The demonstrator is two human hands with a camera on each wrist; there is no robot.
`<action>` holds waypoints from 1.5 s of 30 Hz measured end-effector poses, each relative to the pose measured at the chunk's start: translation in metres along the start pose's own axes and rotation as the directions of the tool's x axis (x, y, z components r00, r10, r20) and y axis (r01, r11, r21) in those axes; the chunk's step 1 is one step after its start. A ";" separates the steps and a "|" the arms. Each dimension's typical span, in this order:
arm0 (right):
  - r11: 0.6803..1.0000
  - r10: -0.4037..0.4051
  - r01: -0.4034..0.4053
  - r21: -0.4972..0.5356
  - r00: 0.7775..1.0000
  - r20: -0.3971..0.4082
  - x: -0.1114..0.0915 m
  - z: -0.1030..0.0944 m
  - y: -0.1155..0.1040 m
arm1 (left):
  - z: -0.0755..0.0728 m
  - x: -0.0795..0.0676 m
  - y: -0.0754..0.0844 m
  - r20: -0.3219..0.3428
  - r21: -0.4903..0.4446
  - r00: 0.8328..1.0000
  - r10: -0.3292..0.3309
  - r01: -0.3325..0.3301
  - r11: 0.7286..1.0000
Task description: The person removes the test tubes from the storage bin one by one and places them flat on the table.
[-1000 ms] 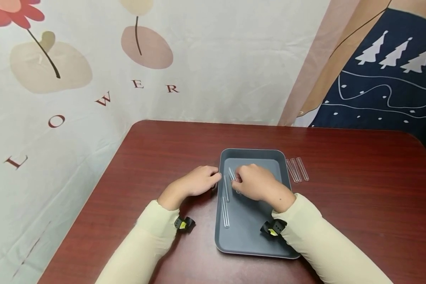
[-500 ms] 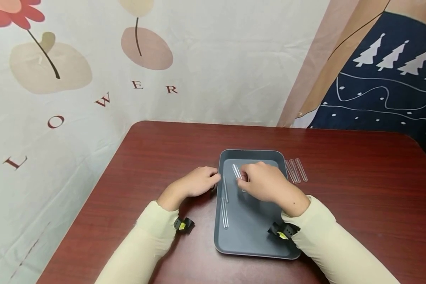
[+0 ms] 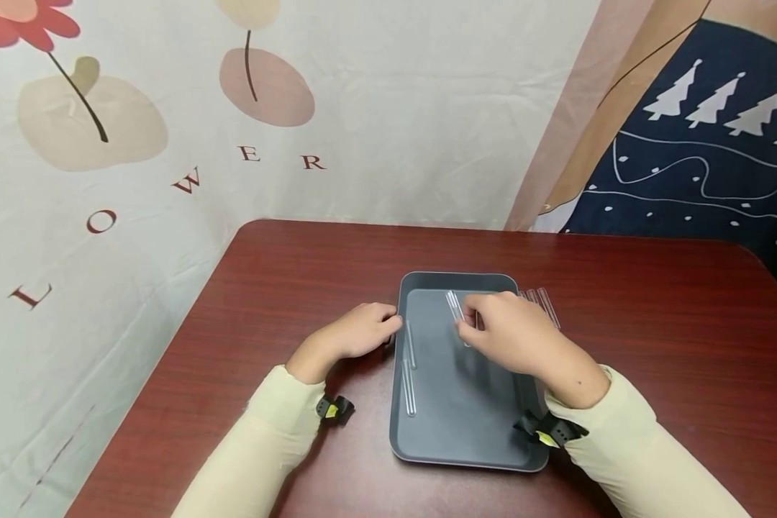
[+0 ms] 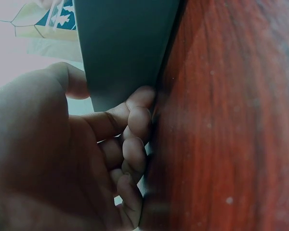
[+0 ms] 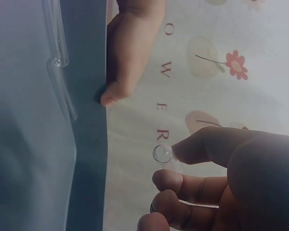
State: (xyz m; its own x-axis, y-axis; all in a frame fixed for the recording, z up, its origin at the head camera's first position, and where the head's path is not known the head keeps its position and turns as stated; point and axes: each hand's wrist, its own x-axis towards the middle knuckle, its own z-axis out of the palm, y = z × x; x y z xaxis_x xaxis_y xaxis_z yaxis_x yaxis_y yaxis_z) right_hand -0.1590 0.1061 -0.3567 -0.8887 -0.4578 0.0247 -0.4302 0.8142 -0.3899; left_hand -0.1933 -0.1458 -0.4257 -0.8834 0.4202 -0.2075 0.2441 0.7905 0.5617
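Note:
My right hand (image 3: 511,331) pinches a clear glass test tube (image 3: 454,305) between thumb and fingers, above the right half of the grey tray (image 3: 466,424). In the right wrist view the tube's round end (image 5: 162,153) shows at the fingertips. My left hand (image 3: 355,331) holds the tray's left side; in the left wrist view the thumb (image 4: 77,83) is at the rim and the curled fingers lie low against the outer wall. Inside the tray, along its left side, test tubes lie end to end, the nearer (image 3: 409,388) and the farther (image 3: 411,344).
More test tubes (image 3: 547,306) lie side by side on the table just right of the tray, partly hidden by my right hand. The reddish-brown table (image 3: 654,360) extends on both sides. A printed cloth (image 3: 414,144) hangs behind it.
My right hand has lifted a test tube from the tray's left side and carried it rightward. My left hand has stayed at the tray's edge.

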 end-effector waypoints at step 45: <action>0.980 0.195 -0.194 0.037 0.980 -0.044 -0.028 -0.027 0.081 | 0.000 0.002 -0.002 0.014 -0.045 1.000 -0.006 0.007 0.999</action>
State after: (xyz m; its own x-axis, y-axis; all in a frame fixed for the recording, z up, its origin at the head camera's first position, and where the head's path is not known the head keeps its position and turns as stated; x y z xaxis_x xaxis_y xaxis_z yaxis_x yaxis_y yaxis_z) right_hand -0.1736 0.1942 -0.3639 -0.9617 -0.2737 -0.0114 -0.2436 0.8737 -0.4211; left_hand -0.1956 -0.1461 -0.4273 -0.8791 0.4215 -0.2226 0.2196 0.7726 0.5957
